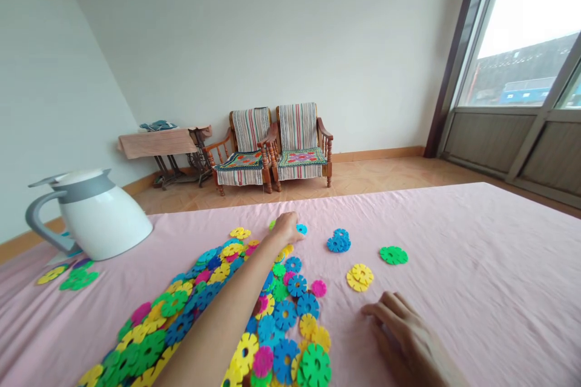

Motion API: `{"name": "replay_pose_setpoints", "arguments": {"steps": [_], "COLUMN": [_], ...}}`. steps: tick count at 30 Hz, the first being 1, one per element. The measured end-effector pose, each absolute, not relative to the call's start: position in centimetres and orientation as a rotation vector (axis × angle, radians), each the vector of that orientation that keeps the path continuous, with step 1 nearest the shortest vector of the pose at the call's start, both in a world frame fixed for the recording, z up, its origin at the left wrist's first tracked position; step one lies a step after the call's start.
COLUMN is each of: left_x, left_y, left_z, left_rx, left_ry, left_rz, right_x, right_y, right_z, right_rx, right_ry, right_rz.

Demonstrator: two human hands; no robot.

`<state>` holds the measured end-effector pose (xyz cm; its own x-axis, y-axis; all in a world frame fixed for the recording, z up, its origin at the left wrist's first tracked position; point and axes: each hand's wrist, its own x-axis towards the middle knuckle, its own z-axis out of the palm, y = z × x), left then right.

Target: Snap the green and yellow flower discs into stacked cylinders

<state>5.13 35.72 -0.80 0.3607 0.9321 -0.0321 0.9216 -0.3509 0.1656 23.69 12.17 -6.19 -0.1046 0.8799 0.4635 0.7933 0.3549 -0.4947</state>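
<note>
My left hand (287, 228) reaches across to the far side of the table, fingers curled. A light blue notched plastic disc (302, 228) shows at its thumb side, seemingly pinched; the fingertips are partly hidden. Beneath and around that forearm spreads a large heap of notched discs (285, 314) in blue, green, yellow and pink. My right hand (399, 329) rests on the cloth, loosely bent and holding nothing. Just beyond it lie some yellow discs (360, 277), with blue discs (339, 242) farther back and green discs (394, 255) to the right. One pink disc (319, 288) lies beside the heap.
A pink cloth (476, 242) covers the table. On the left stands a white and grey jug (102, 214), with a few green discs (78, 278) before it. Two wooden armchairs (299, 133) and a cloth-covered sewing table (158, 143) are by the wall.
</note>
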Motion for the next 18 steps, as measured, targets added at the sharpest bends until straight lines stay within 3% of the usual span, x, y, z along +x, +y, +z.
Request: {"name": "replay_pose_setpoints", "arguments": {"steps": [18], "left_x": [4.4], "left_y": [33.7], "left_z": [0.3], "left_rx": [2.536], "left_ry": [1.607], "left_rz": [0.44], "right_x": [24.2], "right_y": [12.3], "right_z": [-6.2], "right_rx": [-1.508], "right_ry": [-1.984], "right_rz": [0.241]}}
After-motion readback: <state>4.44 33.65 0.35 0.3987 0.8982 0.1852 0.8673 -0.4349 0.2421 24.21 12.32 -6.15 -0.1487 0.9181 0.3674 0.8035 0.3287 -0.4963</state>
